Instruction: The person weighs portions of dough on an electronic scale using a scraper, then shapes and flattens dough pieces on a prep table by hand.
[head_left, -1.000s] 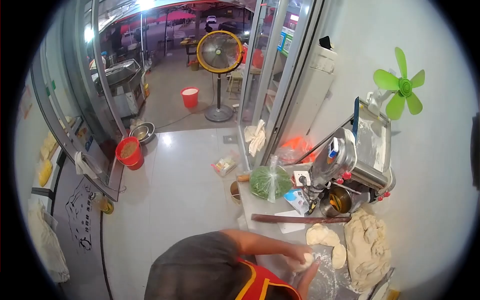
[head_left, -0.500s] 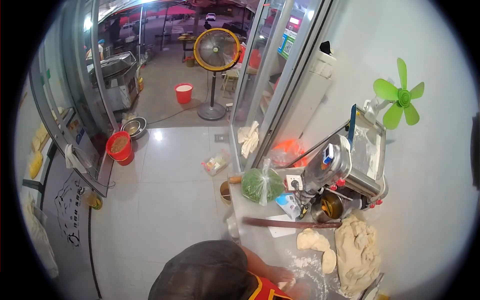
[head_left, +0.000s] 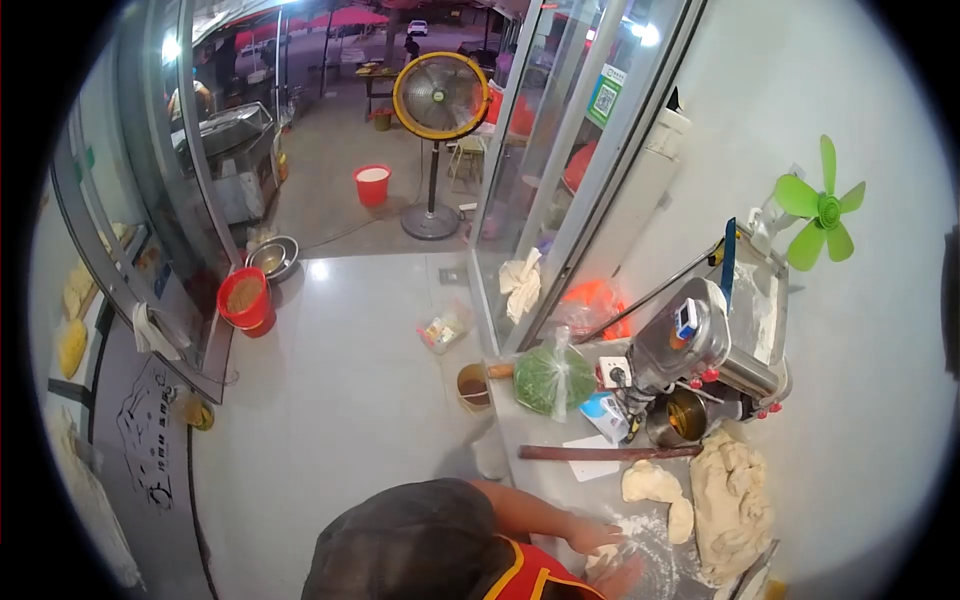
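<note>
At the bottom of the view, my left arm reaches out from a dark sleeve over the work table (head_left: 520, 430). My left hand (head_left: 592, 535) is closed on a small pale piece of dough (head_left: 602, 553), partly hidden by the hand. Close below it, my right hand (head_left: 622, 577) is smeared by motion, so its fingers cannot be made out. White flour (head_left: 655, 555) is scattered to the right of both hands. Beyond that lie two smaller dough pieces (head_left: 652, 483) and a large lump of dough (head_left: 730, 510).
A long dark rolling pin (head_left: 600, 453) lies across a white sheet. Behind it are a bag of greens (head_left: 553, 380), a metal pot (head_left: 668, 425) and a dough machine (head_left: 690, 330). A bucket (head_left: 473, 387) stands beside the table. A fan (head_left: 440, 97) and red buckets (head_left: 245, 300) stand farther off.
The view has shifted, so the table things appear farther right. My left hand shows more fully, its fingers reaching farther toward the flour. My right hand remains blurred.
</note>
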